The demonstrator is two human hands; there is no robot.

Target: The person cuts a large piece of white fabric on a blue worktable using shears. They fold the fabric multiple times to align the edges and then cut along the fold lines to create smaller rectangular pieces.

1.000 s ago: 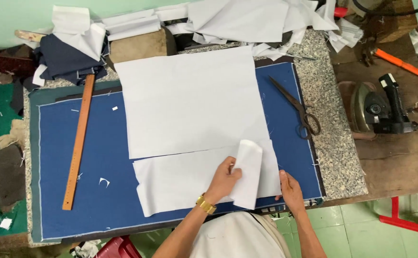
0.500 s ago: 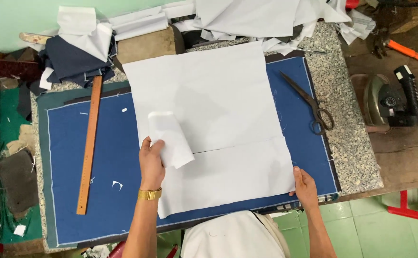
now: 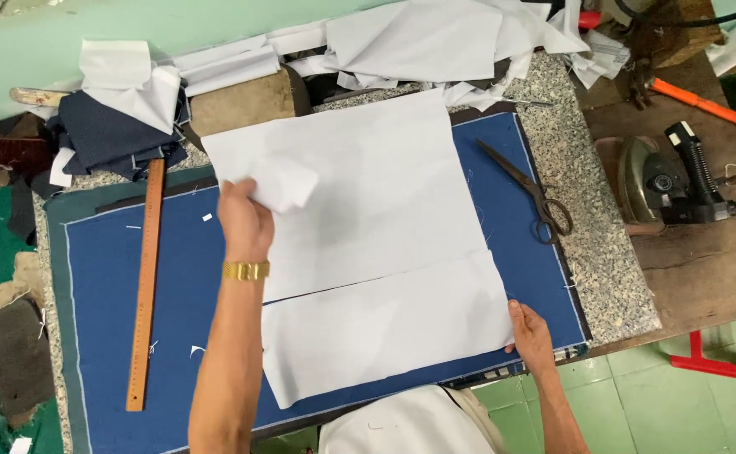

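A granite-topped work table (image 3: 603, 252) seen from above, mostly covered by a dark blue cloth mat (image 3: 107, 294). Two large pieces of white fabric lie flat on the mat: a big square sheet (image 3: 376, 185) further from the person, and a long rectangular panel (image 3: 385, 328) nearer, their edges meeting along a thin line.

The person's left hand (image 3: 246, 220), with a gold watch on the wrist, is closed around a small folded piece of white fabric (image 3: 288, 187), lifted over the left edge of the big sheet. The fingers are curled under the piece and cannot be seen clearly. The right hand (image 3: 529, 336) lies nearly flat, fingers loosely spread, pressing the right end of the nearer panel close to the table's front edge.

A long wooden ruler (image 3: 146, 286) lies on the mat left of the left arm. Black scissors (image 3: 529, 190) rest on the mat to the right of the big sheet. A clothes iron (image 3: 658, 181) sits on a wooden surface further right, partly hard to make out. Heaps of white scraps (image 3: 435, 38) and folded navy cloth (image 3: 107, 139) crowd the far edge; the top of the pile is cut off by the frame
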